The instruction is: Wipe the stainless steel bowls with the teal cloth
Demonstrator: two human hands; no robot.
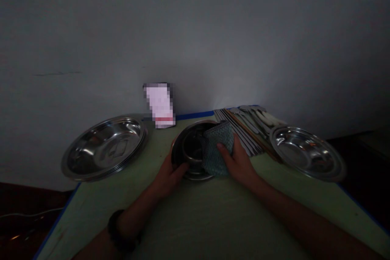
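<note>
In the middle of the table a round metal bowl (189,134) is held at its left side by my left hand (172,172), thumb over the rim and fingers around the outside. A smaller round metal shape (191,152) shows inside it; I cannot tell whether it is a second bowl or a reflection. My right hand (237,160) grips a grey-green textured cloth (217,146), thumb on top. The cloth covers the bowl's right side, and whether it presses on the metal is hard to see.
Stacked metal basins (103,146) stand at the left, another metal basin (307,152) at the right edge. Chopsticks (240,132) and spoons (254,120) lie behind my right hand. A lit phone (160,105) leans on the wall (195,40). The green table (195,219) has blue edging.
</note>
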